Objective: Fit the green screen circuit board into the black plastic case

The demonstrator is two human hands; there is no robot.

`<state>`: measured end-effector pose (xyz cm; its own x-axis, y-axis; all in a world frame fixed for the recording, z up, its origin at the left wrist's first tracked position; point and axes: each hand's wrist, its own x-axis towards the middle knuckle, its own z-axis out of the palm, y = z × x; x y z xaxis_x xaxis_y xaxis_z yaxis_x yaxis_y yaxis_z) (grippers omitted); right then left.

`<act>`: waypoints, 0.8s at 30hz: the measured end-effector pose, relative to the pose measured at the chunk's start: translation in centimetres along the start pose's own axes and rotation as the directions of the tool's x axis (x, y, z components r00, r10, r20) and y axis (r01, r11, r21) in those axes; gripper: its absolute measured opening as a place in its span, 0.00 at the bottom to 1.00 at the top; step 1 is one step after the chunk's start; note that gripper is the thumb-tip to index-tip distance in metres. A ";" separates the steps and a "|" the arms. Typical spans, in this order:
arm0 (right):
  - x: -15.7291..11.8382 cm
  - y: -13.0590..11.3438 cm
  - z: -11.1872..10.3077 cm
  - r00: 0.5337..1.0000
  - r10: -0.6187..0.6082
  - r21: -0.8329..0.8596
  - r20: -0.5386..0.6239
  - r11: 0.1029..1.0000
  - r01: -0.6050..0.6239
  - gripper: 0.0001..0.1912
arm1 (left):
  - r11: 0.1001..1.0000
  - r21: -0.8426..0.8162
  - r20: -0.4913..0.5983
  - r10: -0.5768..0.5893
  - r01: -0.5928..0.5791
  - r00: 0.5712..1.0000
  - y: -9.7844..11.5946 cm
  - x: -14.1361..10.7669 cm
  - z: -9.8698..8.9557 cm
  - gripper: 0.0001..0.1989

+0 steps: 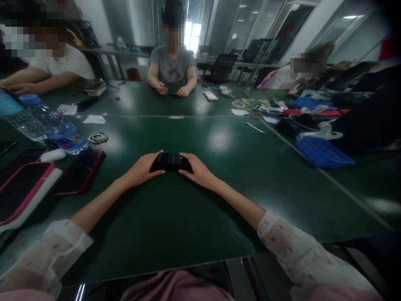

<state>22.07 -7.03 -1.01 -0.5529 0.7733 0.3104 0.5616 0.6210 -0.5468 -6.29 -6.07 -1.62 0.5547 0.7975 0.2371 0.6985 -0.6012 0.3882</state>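
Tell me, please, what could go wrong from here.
The black rectangular device is held at its ends by the left hand and right hand, so it might slip if either loosens. The clear, blue-capped plastic bottle is close to the red-edged black phone and could strike it if knocked.

The dark-green tabletop [188, 217] looks smooth and glossy; the flat black handheld device [171, 161] has a smooth screen. From the device, a thin white paper sheet [94, 119] lies at ten o'clock, a slim silver metal tool [255, 127] at two.
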 end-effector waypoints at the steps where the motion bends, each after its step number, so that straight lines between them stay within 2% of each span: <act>1: 0.0 0.0 0.0 1.000 0.000 0.004 -0.002 1.000 0.000 0.32 | 1.000 0.004 0.000 0.003 -0.003 1.000 0.0 0.0 0.0 0.40; 8: 0.2 -0.2 -0.1 1.000 -0.019 0.004 -0.012 1.000 0.019 0.32 | 1.000 0.025 0.028 -0.001 0.000 1.000 0.0 0.3 0.1 0.38; 17: 0.2 -0.2 -0.1 1.000 0.014 0.004 0.013 1.000 -0.015 0.33 | 0.998 0.056 0.029 -0.013 0.011 0.999 0.2 0.1 0.2 0.35; 24: 0.1 0.0 -0.1 0.999 0.037 0.004 0.035 0.999 -0.037 0.34 | 0.998 0.064 0.051 -0.014 0.011 0.999 0.1 0.2 0.3 0.37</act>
<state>22.06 -6.93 -0.88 -0.5530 0.7906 0.2630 0.5792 0.5917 -0.5607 -5.98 -6.00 -1.80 0.5671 0.8024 0.1859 0.7320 -0.5945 0.3327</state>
